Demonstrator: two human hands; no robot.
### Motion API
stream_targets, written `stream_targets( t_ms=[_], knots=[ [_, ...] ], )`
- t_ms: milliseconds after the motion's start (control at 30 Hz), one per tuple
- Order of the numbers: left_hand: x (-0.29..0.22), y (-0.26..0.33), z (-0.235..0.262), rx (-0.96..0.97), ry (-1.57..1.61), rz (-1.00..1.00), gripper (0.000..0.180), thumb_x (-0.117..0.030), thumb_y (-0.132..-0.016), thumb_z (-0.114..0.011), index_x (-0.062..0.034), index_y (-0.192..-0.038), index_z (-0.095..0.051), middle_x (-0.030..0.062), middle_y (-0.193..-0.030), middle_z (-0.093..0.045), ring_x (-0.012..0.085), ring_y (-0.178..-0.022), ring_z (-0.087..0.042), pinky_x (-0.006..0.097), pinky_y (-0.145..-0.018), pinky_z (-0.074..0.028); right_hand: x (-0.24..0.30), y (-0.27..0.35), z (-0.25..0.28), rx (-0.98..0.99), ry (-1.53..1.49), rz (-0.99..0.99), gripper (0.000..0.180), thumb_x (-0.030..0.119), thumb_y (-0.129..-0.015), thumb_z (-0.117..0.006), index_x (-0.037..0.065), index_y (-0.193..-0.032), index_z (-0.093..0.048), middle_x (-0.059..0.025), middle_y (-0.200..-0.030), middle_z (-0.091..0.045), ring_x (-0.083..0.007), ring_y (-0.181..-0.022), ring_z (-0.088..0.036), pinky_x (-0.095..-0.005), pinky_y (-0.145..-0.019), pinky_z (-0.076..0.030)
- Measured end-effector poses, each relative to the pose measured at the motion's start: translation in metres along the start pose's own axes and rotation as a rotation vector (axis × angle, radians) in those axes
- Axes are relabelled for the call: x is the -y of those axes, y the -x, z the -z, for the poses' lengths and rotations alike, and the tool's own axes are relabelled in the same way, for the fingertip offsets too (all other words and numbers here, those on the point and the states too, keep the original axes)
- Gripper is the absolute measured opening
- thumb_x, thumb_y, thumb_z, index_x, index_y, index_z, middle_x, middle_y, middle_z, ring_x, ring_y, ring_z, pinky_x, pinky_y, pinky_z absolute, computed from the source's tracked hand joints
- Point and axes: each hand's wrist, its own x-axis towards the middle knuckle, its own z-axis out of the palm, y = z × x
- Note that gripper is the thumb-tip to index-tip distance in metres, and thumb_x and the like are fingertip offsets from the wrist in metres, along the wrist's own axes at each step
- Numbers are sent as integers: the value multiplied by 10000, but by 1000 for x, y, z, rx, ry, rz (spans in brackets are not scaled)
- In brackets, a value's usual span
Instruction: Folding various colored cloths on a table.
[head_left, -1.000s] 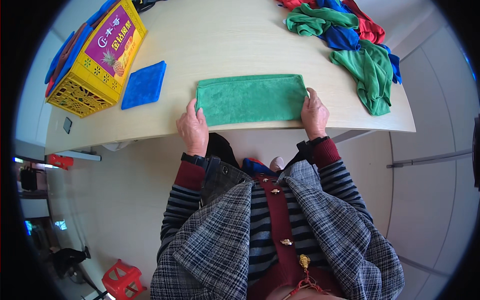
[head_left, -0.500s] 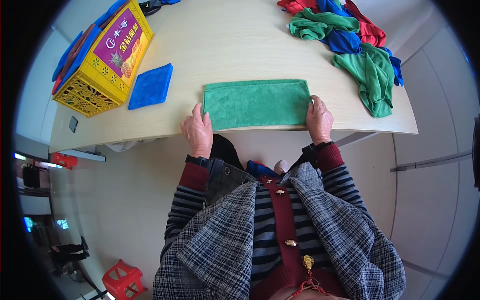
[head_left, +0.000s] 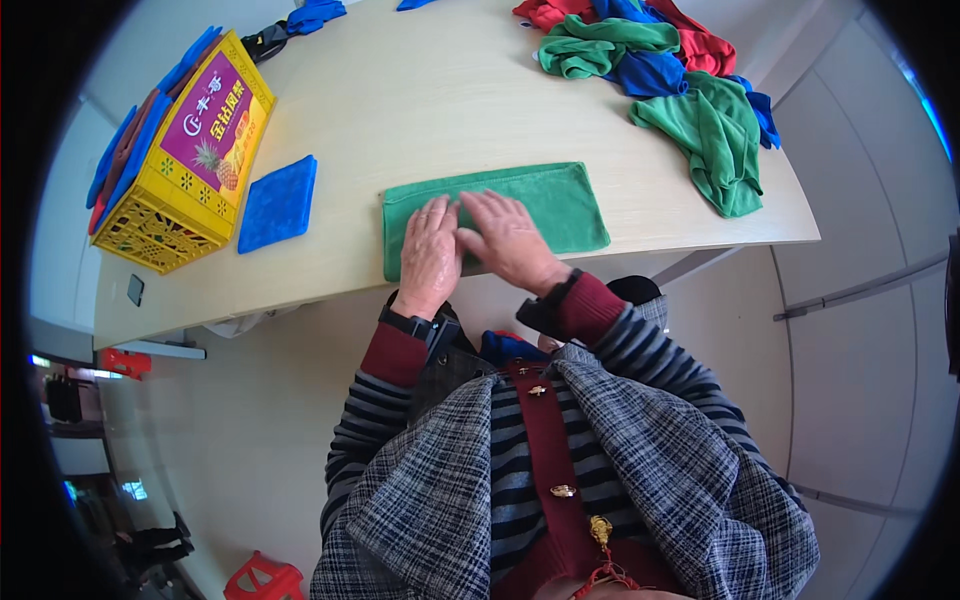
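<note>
A green cloth [head_left: 555, 205], folded into a long rectangle, lies flat along the table's near edge. My left hand [head_left: 432, 250] rests on its left half with the fingers stretched out. Beside it, my right hand [head_left: 508, 238] lies palm down on the cloth, fingers extended toward the upper left. The two hands nearly meet at the fingertips, and neither grips anything. They cover part of the cloth's middle and near edge. To the left lies a blue folded cloth [head_left: 278, 204].
A yellow plastic crate [head_left: 165, 232] holding folded cloths stands at the table's left. Loose green, red and blue cloths [head_left: 705, 135] are heaped at the far right. A small dark flat object [head_left: 135, 290] lies near the left edge. Red stools [head_left: 262, 578] stand on the floor.
Both hands have left the green cloth's two ends and come together over its left-middle part, the right hand moving left. The view has shifted slightly.
</note>
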Motion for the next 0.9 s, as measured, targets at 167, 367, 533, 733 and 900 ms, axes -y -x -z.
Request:
stream_targets(
  t_ms=[167,367,533,733,900],
  knots=[
    [20,0,-16,218,-66,26,570,-281,-975,-585,-68,-1483,-439,160,-1556,-408,335,-1453,-354,508,-1182,-279,-20,3,-26,122,142,-43,592,444,-1016,-484,58,-1464,-464,-172,-1522,-452,-389,-1436,-368,-495,-1177,-289],
    [35,1,-14,244,-143,173,620,-429,-1023,-484,-97,-1535,-374,143,-1596,-355,337,-1485,-294,523,-1200,-226,-74,15,15,138,383,-211,621,481,-1020,-455,89,-1501,-433,-140,-1568,-410,-373,-1475,-316,-508,-1197,-252],
    [60,11,-17,167,-201,273,643,-434,-1024,-489,-88,-1547,-349,151,-1577,-379,342,-1467,-320,515,-1186,-252,-96,24,27,125,420,-320,641,497,-1022,-441,94,-1519,-410,-140,-1581,-390,-365,-1481,-307,-508,-1201,-243],
    [53,11,11,96,-194,496,544,-432,-975,-574,-35,-1344,-530,178,-1425,-512,350,-1337,-451,516,-1083,-364,-110,34,41,105,430,-454,639,478,-1015,-467,82,-1514,-415,-146,-1583,-381,-369,-1481,-304,-512,-1198,-248],
    [43,8,15,78,-167,635,370,-360,-890,-699,-14,-998,-625,182,-1107,-654,369,-1046,-610,501,-894,-482,-79,34,38,-12,453,-383,609,425,-993,-524,71,-1485,-457,-156,-1551,-421,-389,-1461,-330,-553,-1180,-264]
  ],
)
